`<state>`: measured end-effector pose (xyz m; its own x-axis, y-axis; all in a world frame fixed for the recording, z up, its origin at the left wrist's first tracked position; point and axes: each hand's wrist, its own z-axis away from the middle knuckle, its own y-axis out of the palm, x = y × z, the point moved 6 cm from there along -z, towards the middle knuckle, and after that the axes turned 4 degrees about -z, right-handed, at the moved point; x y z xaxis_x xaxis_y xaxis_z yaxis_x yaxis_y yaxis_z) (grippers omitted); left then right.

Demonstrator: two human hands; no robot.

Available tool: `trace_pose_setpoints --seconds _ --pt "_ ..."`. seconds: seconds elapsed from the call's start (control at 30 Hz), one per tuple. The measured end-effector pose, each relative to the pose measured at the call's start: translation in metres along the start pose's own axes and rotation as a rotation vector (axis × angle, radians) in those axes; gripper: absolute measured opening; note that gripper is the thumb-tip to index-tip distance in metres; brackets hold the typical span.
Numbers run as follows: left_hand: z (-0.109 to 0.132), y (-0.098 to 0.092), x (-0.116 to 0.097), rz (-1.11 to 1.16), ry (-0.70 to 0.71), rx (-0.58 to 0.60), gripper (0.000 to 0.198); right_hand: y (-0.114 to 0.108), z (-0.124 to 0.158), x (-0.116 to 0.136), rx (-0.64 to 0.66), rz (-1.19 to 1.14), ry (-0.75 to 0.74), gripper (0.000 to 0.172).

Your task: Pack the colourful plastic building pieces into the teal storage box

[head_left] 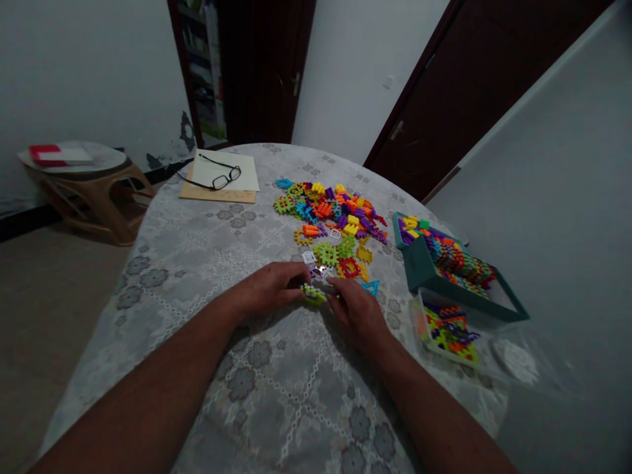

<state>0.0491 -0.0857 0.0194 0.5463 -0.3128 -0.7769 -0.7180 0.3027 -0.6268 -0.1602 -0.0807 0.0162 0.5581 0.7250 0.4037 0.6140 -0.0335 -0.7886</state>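
Between my two hands, low over the tablecloth, is a light green plastic building piece (313, 295) with notched edges. My left hand (270, 287) closes on its left side with thumb and fingers. From the right, my right hand (356, 309) pinches near its other end; the fingertips partly hide the contact. Just beyond the fingers lie a red notched ring (348, 268), a green notched piece (326, 253), a white grid piece (309, 257) and a blue triangular piece (370, 288). White and purple bits show behind the held piece.
A heap of mixed coloured pieces (336, 207) lies farther back. To the right stand a dark green box (419, 266) with sorted pieces and a clear plastic container (451, 352). Eyeglasses (220, 182) rest on papers (247, 171) at back left. A stool (99, 191) stands beyond the table.
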Motion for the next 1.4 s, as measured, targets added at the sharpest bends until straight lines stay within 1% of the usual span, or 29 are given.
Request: trace_pose_setpoints --seconds 0.07,0.13,0.2,0.23,0.27,0.37,0.43,0.5,0.57,0.63,0.7,0.77,0.87,0.93,1.0,1.13,1.2,1.27,1.33,1.4 --pt "0.001 -0.001 0.002 -0.006 -0.024 -0.019 0.013 0.008 0.001 0.004 0.045 -0.001 -0.007 0.035" --pt "0.001 -0.002 0.004 -0.009 -0.040 -0.036 0.027 0.013 0.001 0.006 0.082 -0.005 -0.011 0.038" --pt "0.000 -0.002 0.005 -0.013 -0.025 -0.039 0.042 0.015 0.002 0.008 0.115 -0.009 -0.023 0.041" --pt "0.000 -0.002 0.005 -0.017 -0.007 -0.036 0.045 0.016 0.003 0.009 0.132 -0.012 -0.031 0.044" --pt "-0.001 -0.001 0.005 -0.022 0.015 -0.032 0.043 0.016 0.003 0.010 0.149 -0.022 -0.040 0.047" --pt "-0.002 0.001 0.004 -0.021 0.063 -0.023 0.026 0.017 0.004 0.013 0.168 -0.082 -0.080 0.056" --pt "-0.002 0.002 0.004 -0.012 0.044 -0.018 0.019 0.012 0.002 0.009 0.108 -0.096 -0.085 0.060" --pt "-0.001 0.002 0.005 -0.010 0.005 -0.003 0.016 0.001 -0.002 -0.004 -0.016 -0.041 -0.035 0.055" --pt "0.000 0.002 0.003 -0.011 -0.018 0.017 0.015 -0.011 -0.006 -0.023 -0.143 0.058 0.057 0.045" --pt "0.000 0.001 0.000 -0.011 -0.023 0.036 0.016 -0.020 -0.007 -0.042 -0.213 0.154 0.147 0.035" --pt "0.001 0.001 -0.002 -0.006 -0.026 0.058 0.018 -0.023 -0.006 -0.059 -0.212 0.213 0.216 0.030" --pt "0.001 0.002 -0.004 0.003 -0.032 0.082 0.019 -0.020 -0.004 -0.070 -0.175 0.240 0.265 0.025" --pt "0.002 0.003 -0.004 0.008 -0.041 0.098 0.021 -0.013 -0.003 -0.076 -0.126 0.242 0.297 0.012" --pt "0.002 0.004 -0.002 0.010 -0.038 0.093 0.023 -0.012 -0.004 -0.076 -0.113 0.228 0.289 0.009" --pt "0.001 0.004 0.000 0.024 -0.026 0.081 0.025 -0.016 -0.006 -0.073 -0.141 0.200 0.269 0.011" --pt "0.001 0.006 0.004 0.057 -0.008 0.071 0.029 -0.038 -0.007 -0.061 -0.324 0.094 0.219 0.013" --pt "0.001 0.006 0.005 0.054 -0.012 0.073 0.030 -0.044 -0.007 -0.050 -0.355 0.005 0.201 0.011" --pt "0.002 0.006 0.004 0.043 -0.019 0.068 0.030 -0.041 -0.006 -0.035 -0.293 -0.108 0.178 0.010" --pt "0.002 0.006 0.002 0.048 -0.021 0.060 0.029 -0.032 -0.007 -0.018 -0.182 -0.204 0.145 0.009" --pt "0.002 0.005 0.001 0.063 -0.026 0.051 0.029 -0.021 -0.007 -0.004 -0.088 -0.252 0.118 0.009"
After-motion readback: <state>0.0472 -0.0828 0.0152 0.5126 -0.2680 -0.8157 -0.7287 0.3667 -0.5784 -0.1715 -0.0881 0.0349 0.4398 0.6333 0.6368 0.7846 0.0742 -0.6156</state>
